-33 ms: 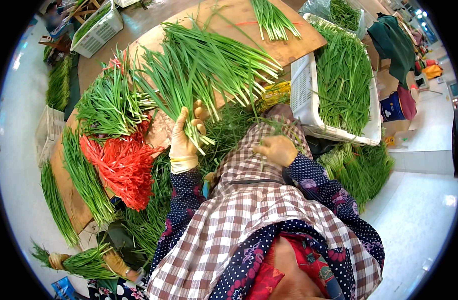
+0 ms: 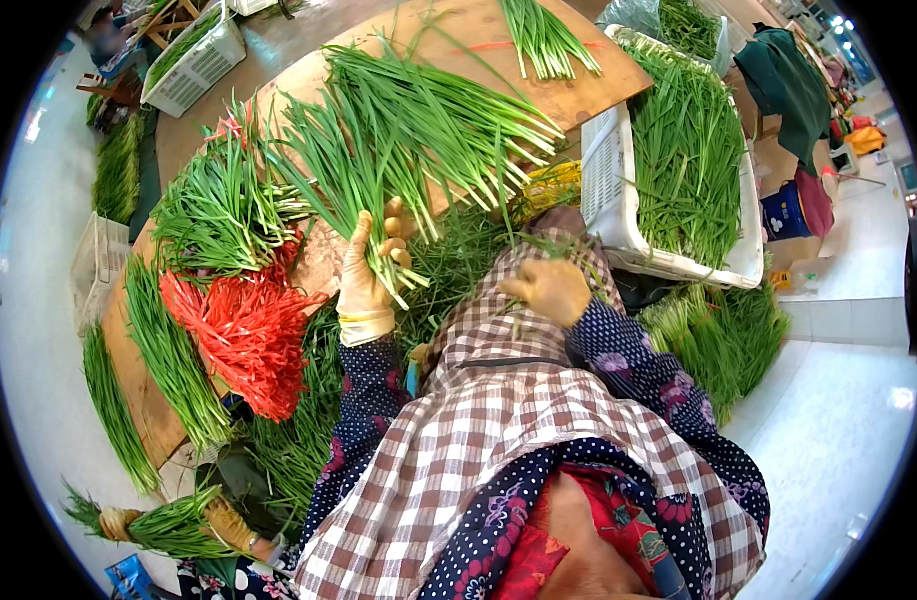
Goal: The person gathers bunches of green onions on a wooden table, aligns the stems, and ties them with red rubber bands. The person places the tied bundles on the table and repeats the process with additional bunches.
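My left hand (image 2: pixel 366 275), in a thin, pale yellow glove wrinkling at the cuff, is closing around a bunch of green stalks (image 2: pixel 348 190). The fingers are curling around its lower part, and its pale, slender ends are poking out below my grip, toward my lap. Its flat, glossy blades are fanning away from me over the smooth tan wooden board (image 2: pixel 613 85). Just beyond and to the right, a thick pile of stalks (image 2: pixel 438 115) is spreading across the board, its long leaves overlapping and its whitish ends pointing toward my right.

My right hand (image 2: pixel 550 290), gloved in the same yellow, is hovering over my brown-and-white checked apron (image 2: pixel 498 405), well apart from the bunch and to the right of it. Its fingers are bending inward, but they are blurring, and I cannot tell whether they are pinching anything; a few thin green scraps are showing near it.

Left of my left hand, a heap of crinkled red plastic strips (image 2: pixel 246 340) is hanging over the board's near edge, and a leafy mound of stalks (image 2: pixel 213 205) is resting just behind it. On my right, a rigid white crate (image 2: pixel 606 170) with slotted walls is holding densely packed green blades (image 2: pixel 683 165). At the lower left, another person's gloved hands (image 2: pixel 228 525) are gripping a smaller green bundle (image 2: pixel 178 525)
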The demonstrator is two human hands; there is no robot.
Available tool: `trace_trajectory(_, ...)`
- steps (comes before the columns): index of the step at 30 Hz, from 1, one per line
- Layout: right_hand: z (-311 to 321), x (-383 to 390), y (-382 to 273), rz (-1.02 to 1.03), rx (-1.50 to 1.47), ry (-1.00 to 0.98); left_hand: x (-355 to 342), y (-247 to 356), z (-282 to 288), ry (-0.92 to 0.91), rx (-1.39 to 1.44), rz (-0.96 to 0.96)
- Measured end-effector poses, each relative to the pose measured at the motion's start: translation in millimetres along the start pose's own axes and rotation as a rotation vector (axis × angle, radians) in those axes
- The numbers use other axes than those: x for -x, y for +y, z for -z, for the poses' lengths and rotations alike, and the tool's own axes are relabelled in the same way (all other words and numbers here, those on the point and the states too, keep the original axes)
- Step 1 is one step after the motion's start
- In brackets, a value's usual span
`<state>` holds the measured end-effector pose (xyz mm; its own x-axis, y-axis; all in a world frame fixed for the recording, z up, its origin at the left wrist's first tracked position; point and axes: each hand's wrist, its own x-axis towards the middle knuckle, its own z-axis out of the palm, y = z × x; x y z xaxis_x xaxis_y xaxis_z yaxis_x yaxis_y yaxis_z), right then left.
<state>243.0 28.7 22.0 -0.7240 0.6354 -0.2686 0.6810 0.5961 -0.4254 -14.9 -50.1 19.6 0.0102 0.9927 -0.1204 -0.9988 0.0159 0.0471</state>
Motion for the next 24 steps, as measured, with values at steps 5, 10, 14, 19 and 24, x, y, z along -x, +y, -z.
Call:
trace_trajectory(5, 17.7, -68.9, -63.4, -0.022, -0.047, 0.312, 0.4, 7.3, -8.4, 0.05, -0.064, -0.108)
trace_trajectory(10, 0.8, -104.3, -82.3, -0.093, -0.008, 0.22, 0.1, 13.9, -19.8, 0.384, -0.424, -0.288)
trace_trajectory(14, 0.3, -82.3, -87.7, 0.037, -0.058, 0.236, -4.6, 13.2, -8.1, 0.594, -0.661, -0.198)
trace_trajectory(19, -2.4, -63.0, -100.8, 0.145, 0.033, 0.268, -5.9, -3.5, -16.9, 0.634, -0.74, -0.142)
trace_trajectory(24, 3.4, -61.9, -67.0, 0.105, -0.945, -0.189, -2.0, -7.5, -13.7, 0.614, -0.657, -0.126)
